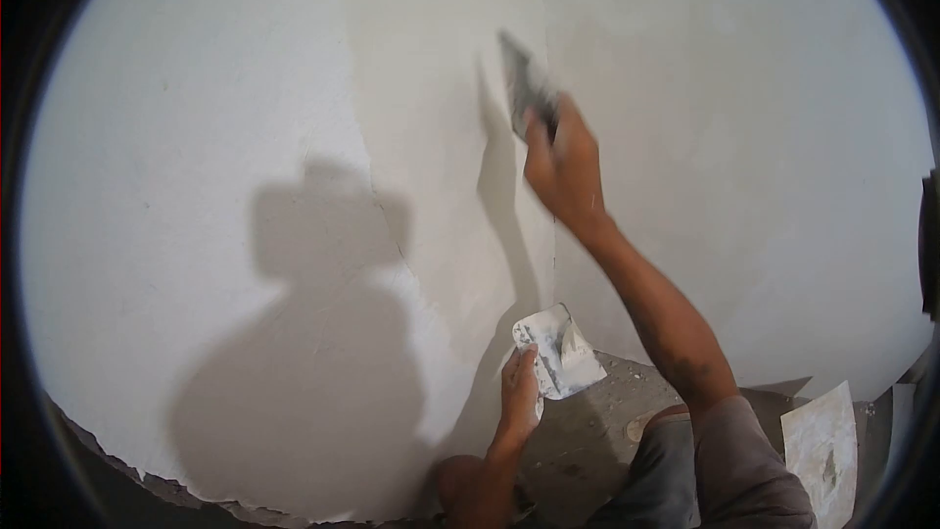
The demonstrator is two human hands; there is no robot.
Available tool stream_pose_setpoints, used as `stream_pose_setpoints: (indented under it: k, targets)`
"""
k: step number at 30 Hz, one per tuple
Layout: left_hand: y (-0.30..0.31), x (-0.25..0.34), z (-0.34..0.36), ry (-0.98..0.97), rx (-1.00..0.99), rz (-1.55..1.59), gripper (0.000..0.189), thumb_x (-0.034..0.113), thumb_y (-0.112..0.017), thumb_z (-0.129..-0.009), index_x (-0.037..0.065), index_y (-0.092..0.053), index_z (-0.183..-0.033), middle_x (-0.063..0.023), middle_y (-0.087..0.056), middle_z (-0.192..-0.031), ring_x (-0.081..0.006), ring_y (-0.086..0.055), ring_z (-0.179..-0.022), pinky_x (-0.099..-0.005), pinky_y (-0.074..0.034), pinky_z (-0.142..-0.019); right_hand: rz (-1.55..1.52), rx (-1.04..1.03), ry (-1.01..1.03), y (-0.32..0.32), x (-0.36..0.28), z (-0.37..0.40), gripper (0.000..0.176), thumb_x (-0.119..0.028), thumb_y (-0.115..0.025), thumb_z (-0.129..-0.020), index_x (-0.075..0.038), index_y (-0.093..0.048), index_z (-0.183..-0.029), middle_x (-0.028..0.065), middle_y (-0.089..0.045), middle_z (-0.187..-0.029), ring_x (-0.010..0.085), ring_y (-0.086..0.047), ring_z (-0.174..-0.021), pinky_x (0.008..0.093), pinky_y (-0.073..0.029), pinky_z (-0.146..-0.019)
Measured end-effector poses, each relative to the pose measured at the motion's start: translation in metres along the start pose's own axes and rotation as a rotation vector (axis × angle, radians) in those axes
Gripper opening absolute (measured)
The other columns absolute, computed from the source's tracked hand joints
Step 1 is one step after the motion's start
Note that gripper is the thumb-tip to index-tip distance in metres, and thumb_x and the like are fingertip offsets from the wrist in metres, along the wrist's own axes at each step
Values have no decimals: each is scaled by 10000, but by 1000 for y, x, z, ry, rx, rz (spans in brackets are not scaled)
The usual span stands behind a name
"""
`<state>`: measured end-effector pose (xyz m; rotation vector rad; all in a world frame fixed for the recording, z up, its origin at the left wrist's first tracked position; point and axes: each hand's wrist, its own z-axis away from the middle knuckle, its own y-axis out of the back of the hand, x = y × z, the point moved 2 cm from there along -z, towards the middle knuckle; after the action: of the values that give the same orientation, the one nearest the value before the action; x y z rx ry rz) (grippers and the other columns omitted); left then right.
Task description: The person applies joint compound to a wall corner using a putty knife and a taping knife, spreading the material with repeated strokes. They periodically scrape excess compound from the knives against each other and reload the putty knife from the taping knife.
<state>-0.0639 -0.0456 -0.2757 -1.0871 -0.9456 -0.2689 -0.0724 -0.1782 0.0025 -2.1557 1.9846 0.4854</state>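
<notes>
My right hand (566,168) is raised near the wall corner, fingers closed around the handle of a putty knife (522,86). The knife's dark blade is blurred and points up and left, close to the pale plastered wall (441,69). Lower down, my left hand (519,387) grips a broad putty scraper (573,358). White putty coats its flat face, with a thicker lump along the right part. My left thumb lies on the near edge of this scraper, while the other fingers are mostly hidden behind it.
Two walls meet in a vertical corner just right of centre. A smeared white sheet (822,451) stands at the lower right. Debris dots the grey floor (627,392) near my legs. Broken, rough plaster runs along the left wall's bottom edge. My shadow covers part of that wall.
</notes>
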Motion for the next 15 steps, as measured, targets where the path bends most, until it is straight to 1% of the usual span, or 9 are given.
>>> stream_pose_setpoints:
  k: [1,2,4,7,8,10,13,15]
  targets:
    - [0,1,0,-20,-10,-23,298,204,-495,-996,-32,-579,-1157,-65,-642,-1008,-134,-619,-887,-259,-486,-794,87,34,-154,-1,15,-24,228,-52,-518,-894,45,-567,-1095,244,-631,-913,391,-631,-846,400,-494,-765]
    - [-1,2,1,-42,-20,-45,304,205,-492,-997,-35,-575,-1164,-67,-642,-1010,-135,-619,-888,-261,-485,-797,21,94,-231,-3,32,-42,251,-130,-504,-911,54,-591,-1059,257,-645,-930,389,-637,-869,414,-487,-788]
    - [-3,4,1,-62,-18,-53,313,207,-485,-999,-39,-571,-1172,-70,-642,-1011,-137,-618,-889,-265,-483,-803,4,10,-430,-2,66,-72,279,-136,-500,-894,92,-588,-1028,251,-657,-915,368,-647,-889,419,-486,-799]
    - [-5,2,0,-55,4,-29,319,210,-474,-1002,-43,-573,-1170,-73,-644,-1010,-140,-617,-892,-271,-479,-811,-52,-93,-539,-3,91,-89,270,-137,-505,-890,81,-592,-1025,236,-663,-933,358,-650,-919,415,-484,-811]
    - [-6,3,1,-55,1,-30,319,211,-472,-1003,-42,-576,-1166,-74,-645,-1011,-140,-616,-894,-272,-478,-814,-60,-116,-538,-3,97,-89,260,-134,-504,-895,74,-599,-1020,189,-638,-885,284,-609,-861,389,-477,-777]
    - [-6,4,2,-52,5,-47,317,212,-470,-1004,-41,-581,-1159,-76,-644,-1017,-139,-615,-898,-272,-478,-814,-75,-165,-538,-1,87,-90,243,-128,-502,-905,60,-614,-1009,95,-589,-789,136,-527,-745,337,-461,-709]
    - [-4,3,1,-51,19,-65,313,212,-472,-1003,-37,-586,-1153,-75,-643,-1021,-136,-615,-897,-267,-480,-805,14,-45,-346,-8,58,-74,266,-144,-515,-907,67,-603,-1044,132,-611,-815,170,-581,-801,340,-473,-737]
    - [-4,0,1,-60,11,-41,310,214,-473,-1003,-33,-588,-1150,-70,-643,-1012,-133,-614,-891,-262,-482,-797,75,42,21,-12,29,-55,286,-115,-536,-900,66,-586,-1115,176,-634,-889,249,-632,-868,332,-488,-766]
